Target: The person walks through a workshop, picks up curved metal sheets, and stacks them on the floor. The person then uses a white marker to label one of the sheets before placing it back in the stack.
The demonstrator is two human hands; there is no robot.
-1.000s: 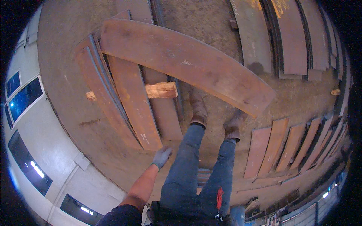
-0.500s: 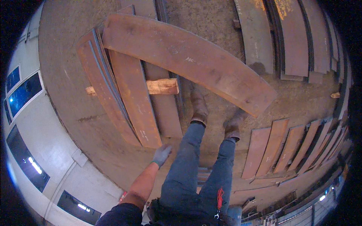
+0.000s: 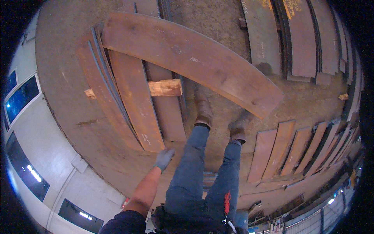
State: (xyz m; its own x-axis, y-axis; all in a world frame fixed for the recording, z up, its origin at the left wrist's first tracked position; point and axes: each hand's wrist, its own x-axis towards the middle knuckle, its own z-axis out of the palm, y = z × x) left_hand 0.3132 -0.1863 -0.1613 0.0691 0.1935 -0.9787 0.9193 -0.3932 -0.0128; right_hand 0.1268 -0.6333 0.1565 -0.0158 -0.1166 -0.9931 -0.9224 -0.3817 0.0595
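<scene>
My left hand (image 3: 165, 158), in a grey glove, hangs beside my left thigh, just off the near end of a long rusty steel plate (image 3: 135, 101). Its fingers look loosely apart, and no object shows in it. My right hand is out of view. A wide curved steel plate (image 3: 191, 58) with chalk marks lies slantwise across the far part of the stack, its right end reaching beyond my boots. Left of the long plate lie several narrower stacked plates (image 3: 105, 97). A wooden block (image 3: 165, 87) shows between the plates.
My boots (image 3: 203, 115) stand near the curved plate's inner edge. More steel plates (image 3: 265, 39) lie at the far right, and a row of plates (image 3: 282, 148) lies at the near right. A white wall with windows (image 3: 27, 105) runs along the left. A red cord (image 3: 227, 202) hangs at my waist.
The view has shifted slightly, so the plates sit a little further left and up. My left hand stays near the plate's end. A white item now shows by my right hip.
</scene>
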